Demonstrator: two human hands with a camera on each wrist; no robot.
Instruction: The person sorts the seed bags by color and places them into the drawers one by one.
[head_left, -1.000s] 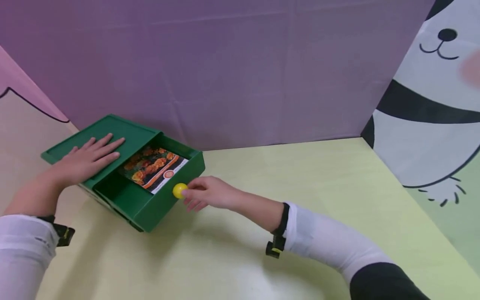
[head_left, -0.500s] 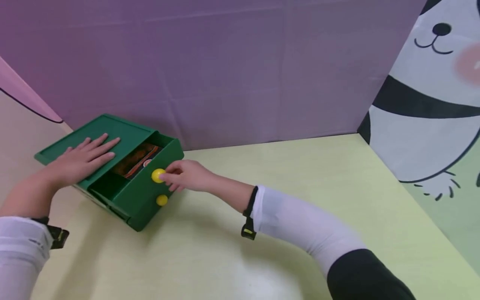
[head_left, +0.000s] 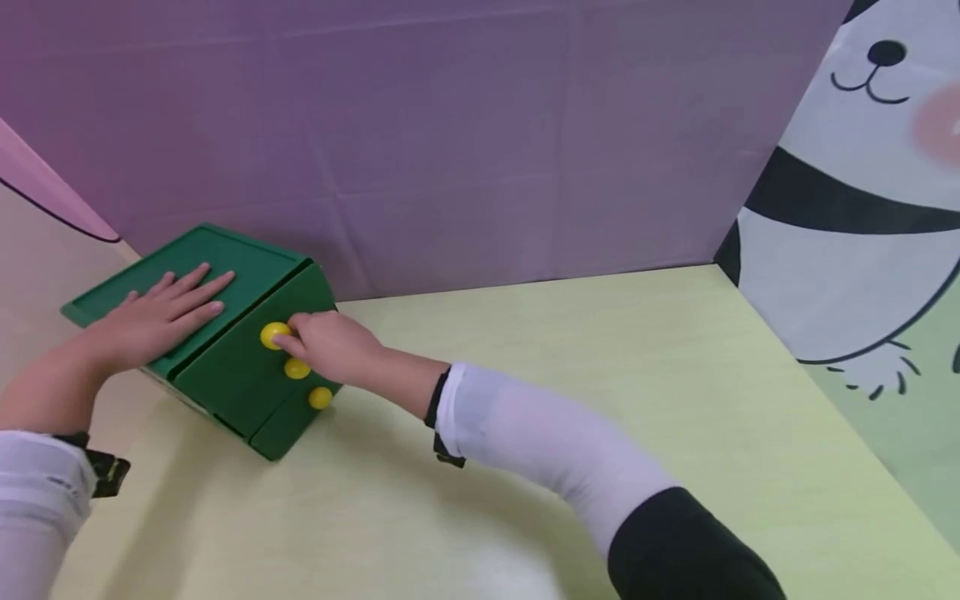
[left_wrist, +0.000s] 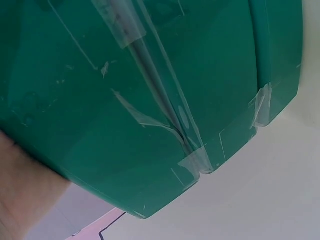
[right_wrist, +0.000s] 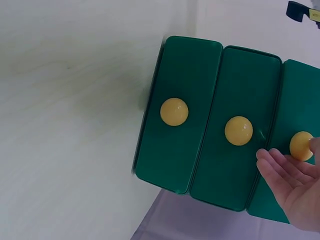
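Observation:
A green chest of drawers (head_left: 232, 367) with three round yellow knobs stands at the left of the table, all three drawer fronts level with its body. My left hand (head_left: 153, 325) lies flat on its top, fingers spread. At the upper drawer, my right hand (head_left: 330, 342) pinches the top yellow knob (head_left: 274, 336) between thumb and fingers. In the right wrist view the other fingers (right_wrist: 280, 172) extend below that knob. The middle knob (right_wrist: 238, 131) and bottom knob (right_wrist: 174, 111) are untouched. The left wrist view shows the chest's green side (left_wrist: 100, 125) with clear tape along its seams.
The pale yellow table (head_left: 525, 400) extends to the right of the chest. A purple cloth wall (head_left: 450, 150) rises behind, close to the chest's back corner. A panda-print panel (head_left: 862, 192) stands at the right, and a light panel (head_left: 52, 267) at the left.
My right hand has moved left with the knob, and the top drawer has slid from open to closed, hiding the printed picture inside. My left hand has stayed on top.

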